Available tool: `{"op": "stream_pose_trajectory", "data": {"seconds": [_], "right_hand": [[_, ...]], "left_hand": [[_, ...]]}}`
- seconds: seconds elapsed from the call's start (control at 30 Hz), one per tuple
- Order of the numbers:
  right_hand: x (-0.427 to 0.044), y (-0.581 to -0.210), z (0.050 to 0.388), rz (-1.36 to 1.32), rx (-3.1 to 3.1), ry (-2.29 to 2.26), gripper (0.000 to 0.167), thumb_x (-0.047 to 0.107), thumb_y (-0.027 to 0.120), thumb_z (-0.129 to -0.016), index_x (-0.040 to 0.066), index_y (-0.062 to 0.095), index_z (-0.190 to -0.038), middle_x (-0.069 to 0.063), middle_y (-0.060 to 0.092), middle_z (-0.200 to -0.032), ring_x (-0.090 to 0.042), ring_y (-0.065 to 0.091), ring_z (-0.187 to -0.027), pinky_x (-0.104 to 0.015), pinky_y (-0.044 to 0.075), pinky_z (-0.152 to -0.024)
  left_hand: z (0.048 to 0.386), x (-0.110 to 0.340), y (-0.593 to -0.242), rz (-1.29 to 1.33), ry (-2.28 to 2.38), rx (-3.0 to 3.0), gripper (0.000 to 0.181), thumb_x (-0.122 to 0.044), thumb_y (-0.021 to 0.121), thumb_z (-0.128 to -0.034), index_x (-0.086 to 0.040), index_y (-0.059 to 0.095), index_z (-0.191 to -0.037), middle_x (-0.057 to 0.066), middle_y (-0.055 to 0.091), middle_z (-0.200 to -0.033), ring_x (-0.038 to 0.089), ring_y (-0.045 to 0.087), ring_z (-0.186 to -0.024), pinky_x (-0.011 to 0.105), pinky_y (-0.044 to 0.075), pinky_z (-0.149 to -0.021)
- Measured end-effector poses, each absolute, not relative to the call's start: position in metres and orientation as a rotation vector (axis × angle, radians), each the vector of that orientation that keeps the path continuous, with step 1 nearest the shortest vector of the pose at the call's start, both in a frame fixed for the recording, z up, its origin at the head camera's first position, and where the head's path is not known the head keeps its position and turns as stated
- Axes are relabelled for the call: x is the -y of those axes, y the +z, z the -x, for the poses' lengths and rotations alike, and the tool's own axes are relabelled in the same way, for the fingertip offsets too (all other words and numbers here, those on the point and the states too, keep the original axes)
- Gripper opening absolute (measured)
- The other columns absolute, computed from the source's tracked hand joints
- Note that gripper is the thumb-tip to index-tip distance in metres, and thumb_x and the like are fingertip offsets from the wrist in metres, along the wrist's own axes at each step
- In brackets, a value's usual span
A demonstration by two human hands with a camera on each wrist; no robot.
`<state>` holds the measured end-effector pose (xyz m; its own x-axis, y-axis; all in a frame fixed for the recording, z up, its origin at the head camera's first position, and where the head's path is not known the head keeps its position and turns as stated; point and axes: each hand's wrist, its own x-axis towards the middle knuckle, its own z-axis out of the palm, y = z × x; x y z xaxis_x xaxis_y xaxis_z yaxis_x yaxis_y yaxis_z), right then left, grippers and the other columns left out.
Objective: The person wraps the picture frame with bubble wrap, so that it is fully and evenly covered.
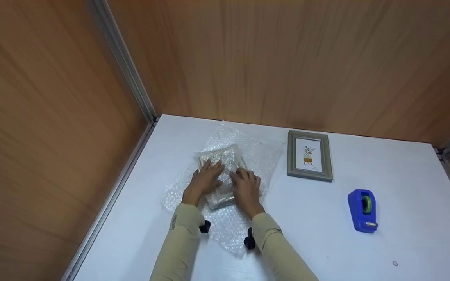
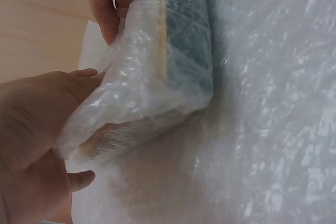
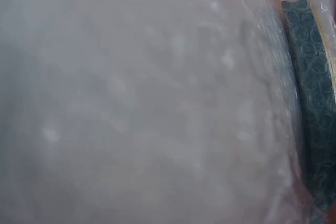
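Note:
A flat, boxy item wrapped in bubble wrap (image 1: pixel 220 200) lies on a larger spread sheet of bubble wrap (image 1: pixel 227 228) in the head view. Through the plastic, the left wrist view shows a blue-grey side of the wrapped item (image 2: pixel 189 51) with a pale strip along its edge. My left hand (image 1: pixel 204 181) rests on the left part of the package, fingers spread. On the right part, my right hand (image 1: pixel 247 191) pinches the wrap with bent fingers. Bubble wrap fills most of the right wrist view, with the blue-grey side (image 3: pixel 312 82) at its right edge.
To the right of the sheet lies a grey-green picture frame (image 1: pixel 310 175) with a plant picture. Farther right is a blue tape dispenser (image 1: pixel 359 218) holding a roll. Wooden panels (image 1: pixel 268 62) stand behind and left of the white table (image 1: pixel 299 218).

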<state>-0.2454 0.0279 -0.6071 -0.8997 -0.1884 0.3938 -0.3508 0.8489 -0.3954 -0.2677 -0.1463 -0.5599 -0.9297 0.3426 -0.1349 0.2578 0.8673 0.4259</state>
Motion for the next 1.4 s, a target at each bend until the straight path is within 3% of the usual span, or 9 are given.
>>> {"op": "stream_pose_trajectory", "data": {"seconds": [0.2,0.4,0.6,0.8,1.0,1.27,1.4], "right_hand": [[-0.028,-0.603,0.248,-0.413,2.707,0.69,0.03,0.015,0.059,-0.093,0.019,0.067,-0.122,-0.004,0.059,-0.122,-0.025,0.05,-0.109,-0.044,0.04,-0.084],[-0.036,-0.597,0.252,-0.444,2.714,0.708,0.035,0.009,0.063,-0.088,0.017,0.068,-0.121,-0.005,0.06,-0.12,-0.026,0.052,-0.104,-0.041,0.042,-0.08],[-0.045,-0.594,0.256,-0.473,2.728,0.743,0.03,0.01,0.06,-0.092,0.016,0.068,-0.12,-0.004,0.061,-0.118,-0.025,0.053,-0.101,-0.04,0.043,-0.077],[-0.051,-0.597,0.254,-0.514,2.71,0.818,0.027,0.014,0.057,-0.096,0.014,0.067,-0.121,-0.005,0.062,-0.121,-0.027,0.055,-0.107,-0.043,0.045,-0.085],[-0.058,-0.597,0.245,-0.54,2.666,1.043,0.033,0.004,0.057,-0.093,0.008,0.063,-0.125,-0.009,0.059,-0.126,-0.028,0.054,-0.119,-0.044,0.046,-0.1],[-0.07,-0.595,0.228,-0.404,2.505,1.333,0.034,-0.005,0.055,-0.089,0.006,0.063,-0.12,-0.012,0.056,-0.124,-0.029,0.052,-0.121,-0.042,0.046,-0.101],[-0.078,-0.592,0.221,-0.379,2.426,1.418,0.033,-0.006,0.057,-0.089,0.005,0.063,-0.119,-0.013,0.056,-0.123,-0.029,0.052,-0.121,-0.044,0.046,-0.102]], "left_hand": [[0.269,0.146,-0.563,-0.454,0.629,-2.875,0.057,-0.027,0.062,-0.0911,-0.019,0.044,-0.144,-0.001,0.03,-0.156,0.031,0.015,-0.147,0.061,0.035,-0.106],[0.272,0.139,-0.563,-0.407,0.591,-2.915,0.054,-0.027,0.062,-0.0913,-0.022,0.046,-0.143,-0.006,0.034,-0.154,0.027,0.019,-0.147,0.057,0.04,-0.103],[0.272,0.129,-0.562,-0.374,0.559,-2.929,0.053,-0.026,0.062,-0.0919,-0.023,0.047,-0.142,-0.006,0.034,-0.154,0.027,0.02,-0.147,0.057,0.039,-0.105],[0.272,0.127,-0.564,-0.358,0.564,-2.926,0.052,-0.025,0.062,-0.0922,-0.022,0.047,-0.142,-0.005,0.033,-0.154,0.027,0.019,-0.147,0.05,0.035,-0.111],[0.271,0.129,-0.564,-0.318,0.65,-2.899,0.052,-0.023,0.063,-0.0912,-0.021,0.048,-0.141,-0.003,0.033,-0.155,0.028,0.017,-0.147,0.05,0.031,-0.113],[0.266,0.13,-0.559,-0.235,0.752,-2.848,0.054,-0.022,0.064,-0.0906,-0.024,0.047,-0.142,-0.002,0.029,-0.156,0.028,0.016,-0.148,0.053,0.029,-0.114],[0.265,0.131,-0.558,-0.249,0.674,-2.862,0.054,-0.024,0.063,-0.0909,-0.024,0.047,-0.142,-0.001,0.03,-0.156,0.029,0.017,-0.147,0.056,0.034,-0.109]]}}
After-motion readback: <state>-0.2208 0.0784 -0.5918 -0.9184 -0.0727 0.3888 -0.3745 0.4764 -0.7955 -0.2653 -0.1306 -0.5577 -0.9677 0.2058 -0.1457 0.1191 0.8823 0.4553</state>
